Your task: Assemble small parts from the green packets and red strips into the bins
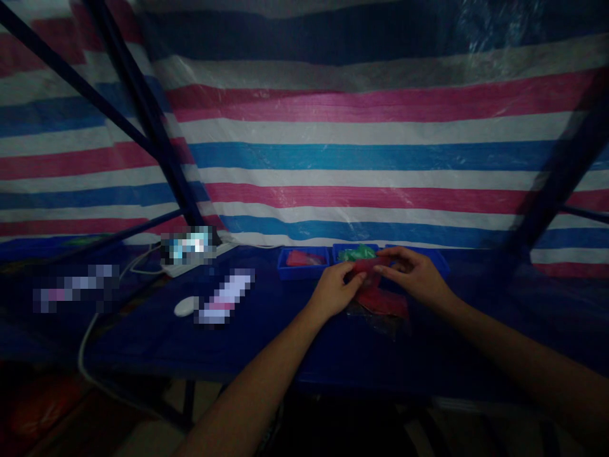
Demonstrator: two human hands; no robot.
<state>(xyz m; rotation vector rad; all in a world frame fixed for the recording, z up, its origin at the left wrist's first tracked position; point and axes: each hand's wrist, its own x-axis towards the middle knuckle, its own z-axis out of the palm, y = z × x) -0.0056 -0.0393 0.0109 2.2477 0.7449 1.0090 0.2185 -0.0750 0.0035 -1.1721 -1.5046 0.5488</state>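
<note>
Over a dark blue table [266,343], my left hand [335,291] and my right hand [415,274] meet on a small dark red piece [367,265], each pinching one end of it. Just below the hands lies a clear bag of red pieces [383,304]. Behind them stand blue trays: one holds red pieces [303,259], another holds green pieces [356,253].
A striped red, white and blue tarp [361,146] hangs close behind the table. Dark poles [143,108] cross at the left. A white power strip [190,263], a white cable [88,330] and a small white round object [186,306] lie at the table's left.
</note>
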